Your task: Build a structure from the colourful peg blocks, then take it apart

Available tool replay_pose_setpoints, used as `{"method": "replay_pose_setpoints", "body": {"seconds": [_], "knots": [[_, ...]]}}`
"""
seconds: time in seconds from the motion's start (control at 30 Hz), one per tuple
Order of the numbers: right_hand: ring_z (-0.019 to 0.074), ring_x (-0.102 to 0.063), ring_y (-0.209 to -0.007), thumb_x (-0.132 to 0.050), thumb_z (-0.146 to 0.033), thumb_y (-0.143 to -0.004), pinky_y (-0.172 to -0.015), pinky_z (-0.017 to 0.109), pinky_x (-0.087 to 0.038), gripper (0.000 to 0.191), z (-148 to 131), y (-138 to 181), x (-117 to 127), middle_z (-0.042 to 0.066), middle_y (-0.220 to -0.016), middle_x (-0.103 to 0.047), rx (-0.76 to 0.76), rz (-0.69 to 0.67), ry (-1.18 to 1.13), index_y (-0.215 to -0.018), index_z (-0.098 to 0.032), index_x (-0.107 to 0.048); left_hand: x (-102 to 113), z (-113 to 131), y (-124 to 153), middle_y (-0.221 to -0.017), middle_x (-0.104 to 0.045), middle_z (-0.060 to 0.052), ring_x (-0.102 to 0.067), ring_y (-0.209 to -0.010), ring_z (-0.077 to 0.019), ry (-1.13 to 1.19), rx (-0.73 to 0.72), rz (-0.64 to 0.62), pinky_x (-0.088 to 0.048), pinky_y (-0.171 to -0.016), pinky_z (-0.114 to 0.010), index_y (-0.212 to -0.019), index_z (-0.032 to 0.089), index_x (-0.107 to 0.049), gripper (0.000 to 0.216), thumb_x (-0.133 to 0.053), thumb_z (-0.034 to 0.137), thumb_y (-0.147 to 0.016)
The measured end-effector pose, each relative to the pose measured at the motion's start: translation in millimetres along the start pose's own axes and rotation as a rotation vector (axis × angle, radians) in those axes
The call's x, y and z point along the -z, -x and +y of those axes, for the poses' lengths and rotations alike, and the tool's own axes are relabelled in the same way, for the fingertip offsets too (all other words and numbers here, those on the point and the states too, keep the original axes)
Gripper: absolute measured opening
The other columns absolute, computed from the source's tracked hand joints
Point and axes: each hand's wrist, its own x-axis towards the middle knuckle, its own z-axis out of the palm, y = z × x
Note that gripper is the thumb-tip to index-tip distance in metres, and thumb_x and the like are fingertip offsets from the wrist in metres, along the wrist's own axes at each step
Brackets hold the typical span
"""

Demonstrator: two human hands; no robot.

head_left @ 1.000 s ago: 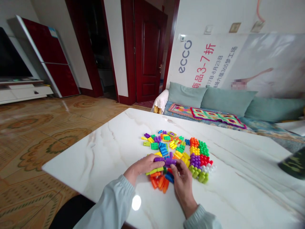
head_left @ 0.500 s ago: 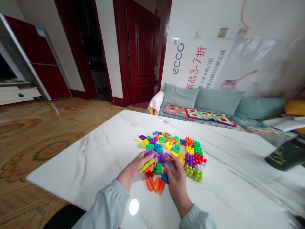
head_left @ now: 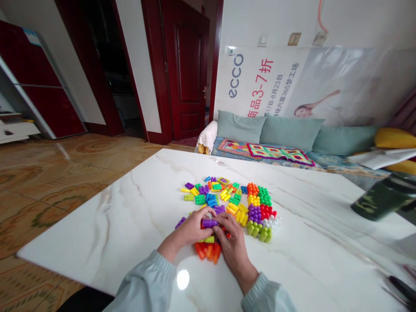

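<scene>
Many small coloured plastic blocks [head_left: 224, 197] lie spread on a white marble table [head_left: 130, 216]. My left hand [head_left: 190, 229] and my right hand [head_left: 229, 242] meet over the near part of the pile, both with fingers closed on a purple block piece [head_left: 209, 223] held between them. Another purple piece [head_left: 180, 222] sticks out at the left of my left hand. Orange blocks [head_left: 208, 251] and a green one lie on the table under my hands. To the right sits a joined cluster of round-studded blocks [head_left: 260, 212] in several colours.
A dark camouflage-patterned cylinder [head_left: 380, 199] hovers blurred at the table's right side. A dark object [head_left: 403, 288] lies at the near right edge. Behind the table stands a sofa [head_left: 286, 143] with green cushions; a red door [head_left: 185, 69] and tiled floor are to the left.
My hands have drawn a little nearer to me and closed together on the purple piece. The camera has turned to the right, so the scene has shifted left.
</scene>
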Motion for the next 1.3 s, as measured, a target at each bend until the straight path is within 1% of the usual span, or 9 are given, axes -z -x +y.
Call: {"method": "replay_pose_setpoints", "body": {"seconds": [0.13,0.33,0.47,0.6,0.77,0.97,1.07,1.17,1.3], "knots": [[0.0194,-0.064,-0.087,-0.06,-0.031,-0.093,-0.078,0.031,-0.052,0.014,0,1,0,0.005,-0.094,-0.068,-0.057,0.025,-0.033,-0.093,-0.023,-0.072,0,1,0,-0.086,-0.071,0.0,-0.06,-0.068,-0.0137,-0.053,-0.025,0.02,-0.045,-0.062,-0.021,-0.101,0.022,-0.066,0.031,-0.069,0.016,-0.071],[0.0164,-0.063,-0.065,-0.053,-0.043,-0.096,-0.062,0.028,-0.053,0.025,7,5,0,0.0,-0.072,-0.065,-0.268,0.252,-0.255,-0.091,-0.021,-0.062,2,-8,-3,-0.089,-0.071,-0.006,-0.065,-0.083,-0.0199,0.097,0.037,0.103,-0.051,-0.074,-0.026,-0.092,0.018,-0.071,0.021,-0.075,0.023,-0.072],[0.0186,-0.064,-0.081,-0.061,-0.038,-0.092,-0.072,0.029,-0.052,0.021,0,4,-1,0.004,-0.091,-0.069,-0.133,0.065,-0.115,-0.104,-0.022,-0.066,0,-8,-1,-0.086,-0.069,-0.003,-0.063,-0.074,-0.0151,0.155,0.02,0.064,-0.049,-0.065,-0.021,-0.101,0.021,-0.067,0.034,-0.076,0.018,-0.068],[0.0182,-0.062,-0.078,-0.06,-0.032,-0.093,-0.071,0.028,-0.049,0.014,-5,3,-1,0.002,-0.085,-0.069,-0.065,-0.018,-0.017,-0.097,-0.022,-0.069,-2,-4,2,-0.074,-0.067,0.0,-0.061,-0.064,-0.0129,0.156,0.041,-0.012,-0.046,-0.057,-0.019,-0.103,0.021,-0.067,0.034,-0.074,0.016,-0.07],[0.0163,-0.059,-0.07,-0.059,-0.032,-0.093,-0.064,0.025,-0.046,0.017,0,4,-1,0.0,-0.077,-0.066,-0.119,0.057,-0.044,-0.083,-0.02,-0.067,-1,1,1,-0.106,-0.074,-0.009,-0.069,-0.094,-0.0229,0.176,0.042,0.006,-0.054,-0.084,-0.029,-0.106,0.02,-0.073,0.036,-0.078,0.019,-0.07],[0.0164,-0.058,-0.068,-0.058,-0.032,-0.092,-0.062,0.026,-0.046,0.018,-2,6,-3,0.0,-0.073,-0.064,-0.11,0.1,-0.065,-0.083,-0.02,-0.069,0,8,1,-0.112,-0.073,-0.01,-0.065,-0.111,-0.0273,0.315,0.071,-0.032,-0.052,-0.094,-0.032,-0.104,0.021,-0.076,0.035,-0.079,0.019,-0.069],[0.0173,-0.061,-0.072,-0.057,-0.032,-0.093,-0.067,0.028,-0.049,0.019,0,6,-1,0.002,-0.078,-0.067,-0.094,0.129,-0.06,-0.086,-0.021,-0.071,2,5,1,-0.098,-0.075,-0.009,-0.068,-0.101,-0.0259,0.291,0.09,-0.048,-0.054,-0.086,-0.032,-0.108,0.021,-0.076,0.034,-0.077,0.026,-0.074],[0.0169,-0.059,-0.07,-0.059,-0.037,-0.093,-0.064,0.028,-0.049,0.02,7,7,3,0.002,-0.077,-0.065,-0.137,0.294,-0.06,-0.087,-0.021,-0.07,7,-3,0,-0.076,-0.074,-0.008,-0.068,-0.075,-0.0214,0.202,0.121,-0.032,-0.054,-0.072,-0.03,-0.101,0.018,-0.078,0.028,-0.072,0.035,-0.08],[0.016,-0.058,-0.066,-0.063,-0.042,-0.09,-0.059,0.027,-0.048,0.022,14,5,3,0.001,-0.075,-0.064,-0.224,0.382,-0.139,-0.09,-0.02,-0.069,11,-12,-5,-0.073,-0.073,-0.008,-0.066,-0.07,-0.0178,0.197,0.122,0.155,-0.05,-0.065,-0.025,-0.081,0.015,-0.079,0.031,-0.073,0.045,-0.079]]}}
